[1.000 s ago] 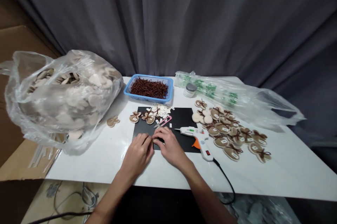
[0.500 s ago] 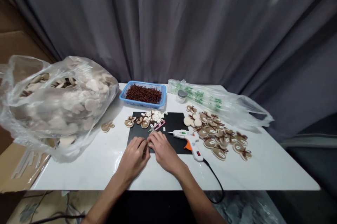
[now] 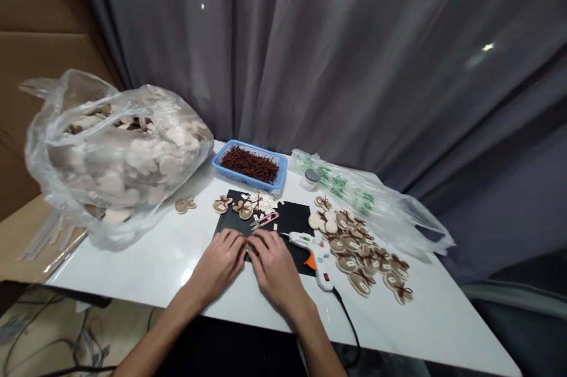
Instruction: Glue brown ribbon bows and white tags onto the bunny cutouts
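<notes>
My left hand [image 3: 224,257] and my right hand [image 3: 272,260] meet at the front edge of a black mat [image 3: 295,218], fingers curled and fingertips together. Whatever they pinch is hidden under the fingers. Just beyond them lie pink thread snips [image 3: 264,220] and a heap of small white labels [image 3: 264,202]. Two brown felt bunny-head shapes with bows, one a bunny piece [image 3: 222,204] with a label, rest by the heap. Right of my right hand, a white glue gun [image 3: 315,253] with an orange trigger lies on its side, nozzle toward the mat's middle.
A blue basket [image 3: 221,170] of dark brown bows stands at the back. At left bulges a clear bag [image 3: 133,170] of felt pieces, near a plain bunny shape [image 3: 185,205]. Bow-tied bunnies [image 3: 352,241] pile up at right, before a jar [image 3: 309,179] and a plastic bag [image 3: 381,205].
The head view has tilted and shifted, so the table slants down to the right. Both hands stay together at the mat, with the right fingers slightly more spread over the spot.
</notes>
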`<state>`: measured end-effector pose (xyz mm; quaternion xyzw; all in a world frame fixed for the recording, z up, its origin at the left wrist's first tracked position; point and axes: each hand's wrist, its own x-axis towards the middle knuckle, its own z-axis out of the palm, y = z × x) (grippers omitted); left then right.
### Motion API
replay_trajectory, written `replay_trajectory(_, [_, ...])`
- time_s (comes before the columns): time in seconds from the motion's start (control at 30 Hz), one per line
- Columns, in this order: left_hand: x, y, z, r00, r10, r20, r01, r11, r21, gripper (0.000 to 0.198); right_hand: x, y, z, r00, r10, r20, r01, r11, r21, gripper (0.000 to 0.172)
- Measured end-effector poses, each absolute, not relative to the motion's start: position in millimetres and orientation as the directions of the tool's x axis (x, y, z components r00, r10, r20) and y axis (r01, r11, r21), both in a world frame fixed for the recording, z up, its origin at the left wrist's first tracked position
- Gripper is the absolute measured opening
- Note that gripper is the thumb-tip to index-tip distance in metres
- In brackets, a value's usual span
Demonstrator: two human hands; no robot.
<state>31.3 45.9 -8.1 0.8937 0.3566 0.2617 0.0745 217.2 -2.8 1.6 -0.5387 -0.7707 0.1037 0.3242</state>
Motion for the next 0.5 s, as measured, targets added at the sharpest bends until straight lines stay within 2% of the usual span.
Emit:
replay_trajectory(0.2, [33.1, 42.1, -2.0, 0.608, 0.713, 0.351, 0.609, -0.701, 0.370, 0.013, 245.4, -26.6, 17.3, 0.062, 0.856, 0.512, 0.809, 0.257, -0.528, 0.022])
replay_trajectory(0.3, [34.9, 40.6, -2.6, 0.600, 0.730, 0.326, 0.613, -0.682, 0.399, 0.015, 261.9, -50.8, 16.0, 0.063, 0.860, 0.506, 0.868, 0.203, -0.453, 0.021])
replay_trajectory(0.37, [37.2, 39.6, -4.1, 0.592, 0.745, 0.307, 0.614, -0.664, 0.426, 0.015, 274.3, -67.6, 9.5, 0.080, 0.880, 0.468, 0.909, 0.128, -0.396, 0.029])
replay_trajectory(0.5, [42.7, 38.3, -5.4, 0.570, 0.778, 0.264, 0.610, -0.616, 0.498, 0.015, 298.8, -86.8, -8.0, 0.373, 0.855, 0.361, 0.914, -0.272, -0.302, 0.068])
